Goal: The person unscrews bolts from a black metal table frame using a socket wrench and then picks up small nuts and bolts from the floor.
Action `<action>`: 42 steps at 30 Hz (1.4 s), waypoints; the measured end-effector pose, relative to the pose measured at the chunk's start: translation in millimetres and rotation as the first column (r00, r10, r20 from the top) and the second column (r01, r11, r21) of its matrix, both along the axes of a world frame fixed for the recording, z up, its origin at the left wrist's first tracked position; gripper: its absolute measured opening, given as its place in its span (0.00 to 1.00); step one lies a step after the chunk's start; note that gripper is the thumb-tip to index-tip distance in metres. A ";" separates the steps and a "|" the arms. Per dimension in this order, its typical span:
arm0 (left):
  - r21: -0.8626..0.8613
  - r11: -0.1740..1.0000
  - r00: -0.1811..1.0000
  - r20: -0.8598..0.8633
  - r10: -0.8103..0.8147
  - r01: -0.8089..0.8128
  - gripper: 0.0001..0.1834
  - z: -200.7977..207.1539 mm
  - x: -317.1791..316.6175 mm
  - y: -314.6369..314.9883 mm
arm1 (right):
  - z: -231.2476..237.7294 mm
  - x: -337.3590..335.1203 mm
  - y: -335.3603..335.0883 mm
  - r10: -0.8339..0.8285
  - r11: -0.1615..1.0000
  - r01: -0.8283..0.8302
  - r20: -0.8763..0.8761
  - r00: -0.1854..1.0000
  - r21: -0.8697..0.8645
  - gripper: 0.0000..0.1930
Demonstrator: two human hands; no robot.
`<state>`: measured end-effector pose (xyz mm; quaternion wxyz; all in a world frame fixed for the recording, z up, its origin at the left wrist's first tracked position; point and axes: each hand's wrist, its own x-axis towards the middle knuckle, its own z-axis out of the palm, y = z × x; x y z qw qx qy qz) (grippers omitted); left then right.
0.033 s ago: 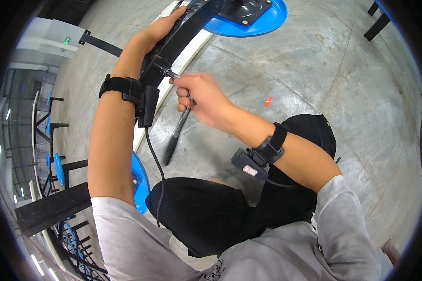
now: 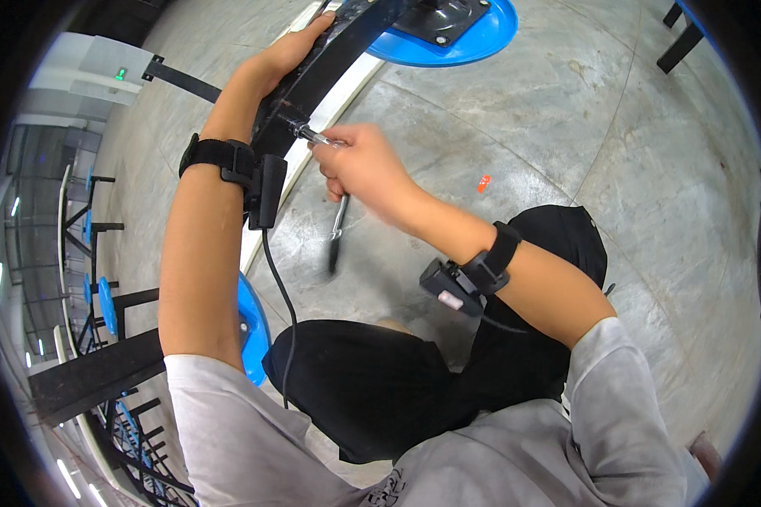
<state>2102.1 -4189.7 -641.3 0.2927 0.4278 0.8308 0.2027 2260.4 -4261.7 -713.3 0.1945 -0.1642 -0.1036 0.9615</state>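
My right hand [image 2: 359, 160] is closed round the head end of a socket wrench [image 2: 336, 232]. Its shiny socket end meets a bolt on the side of a black metal beam [image 2: 313, 89]. Below my fist hangs the black-gripped handle, smeared by motion. Higher up, my left hand [image 2: 292, 55] grasps the far side of the same beam; a fingertip shows along its edge, while most of its fingers are hidden. A round blue seat [image 2: 482, 38] with a black bolted plate lies at the beam's far end.
A long white board edge [image 2: 342, 97] runs beneath the beam. On the grey concrete floor lies a small orange piece [image 2: 484, 183]. Another blue seat [image 2: 252, 329] is beside my left arm. More black-framed seats [image 2: 106, 304] stand at far left. A cable [image 2: 281, 279] hangs from my left wrist strap.
The wrench handle has swung to the right, from slanting down-left to nearly straight down. My right hand has turned with it and risen slightly. My left hand stays put.
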 end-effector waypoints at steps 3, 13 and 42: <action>-0.046 0.999 1.000 0.012 -0.018 0.018 0.38 3.5 5.2 2.0 | -7.0 3.7 4.5 -0.608 -0.255 -0.237 0.035 0.793 0.937 0.08; -0.066 0.998 0.999 0.027 0.018 -0.016 0.40 4.4 -2.2 1.4 | 8.7 39.0 1.0 -0.420 0.023 -0.210 0.200 0.885 0.977 0.08; -0.088 0.996 0.999 0.044 -0.009 0.013 0.40 1.5 -1.0 1.5 | -3.6 11.9 14.1 -0.587 -0.433 -0.321 0.006 0.810 0.842 0.05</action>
